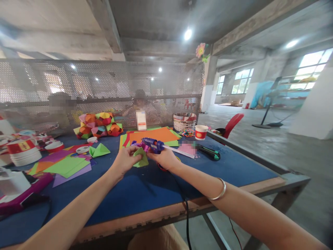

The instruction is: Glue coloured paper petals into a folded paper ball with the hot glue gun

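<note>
My left hand (124, 160) is closed on a folded green paper piece (141, 158), pinched between thumb and fingers. Purple-magenta folded paper (144, 145) shows just behind the green one; whether the two are joined I cannot tell. In my right hand (168, 159) is a blue-purple hot glue gun (153, 145), with its front end close to the folded paper. A translucent glue stick (179, 151) juts from its back toward the right. The right fingertips are mostly hidden behind the gun. Below that hand, a black cord (186, 218) runs down over the table edge.
Stacked coloured paper (153, 136) lies behind my hands, with a box cutter (209, 152), a paper cup (201, 132) and a basket (184, 121) rightward. Leftward are a folded-paper ball cluster (99, 125), green sheets (69, 166) and stacked cups (23, 152). A perforated screen (104, 80) stands behind.
</note>
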A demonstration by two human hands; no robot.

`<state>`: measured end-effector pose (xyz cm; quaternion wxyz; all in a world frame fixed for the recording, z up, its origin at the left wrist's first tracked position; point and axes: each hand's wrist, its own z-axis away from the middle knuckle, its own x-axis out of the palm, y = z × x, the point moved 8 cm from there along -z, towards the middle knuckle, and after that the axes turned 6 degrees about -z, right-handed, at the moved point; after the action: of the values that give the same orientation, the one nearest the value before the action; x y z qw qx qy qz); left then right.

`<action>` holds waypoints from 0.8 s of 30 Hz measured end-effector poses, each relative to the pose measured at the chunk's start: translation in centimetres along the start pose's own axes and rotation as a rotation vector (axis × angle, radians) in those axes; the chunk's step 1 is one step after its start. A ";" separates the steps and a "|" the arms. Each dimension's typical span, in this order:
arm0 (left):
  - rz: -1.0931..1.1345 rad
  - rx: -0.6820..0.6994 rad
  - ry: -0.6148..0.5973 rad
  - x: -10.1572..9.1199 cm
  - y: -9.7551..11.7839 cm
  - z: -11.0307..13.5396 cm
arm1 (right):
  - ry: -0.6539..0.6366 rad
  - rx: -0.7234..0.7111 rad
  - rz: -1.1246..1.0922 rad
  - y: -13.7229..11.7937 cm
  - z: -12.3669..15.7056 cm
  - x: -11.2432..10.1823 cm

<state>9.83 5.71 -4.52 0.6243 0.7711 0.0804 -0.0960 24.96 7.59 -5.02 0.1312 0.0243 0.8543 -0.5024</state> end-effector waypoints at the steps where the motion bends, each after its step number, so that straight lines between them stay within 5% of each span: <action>1: 0.004 0.010 -0.003 0.1 0.1 0.0 | 0.006 -0.006 0.001 -0.1 0.0 -0.1; 24: -0.212 0.078 0.048 -0.1 -1.0 -1.0 | 0.065 -0.045 0.115 -0.2 0.2 -0.4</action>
<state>9.53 6.85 -5.27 0.5781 0.7840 0.1726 -0.1459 25.40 7.35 -4.86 0.1324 0.0869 0.8663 -0.4737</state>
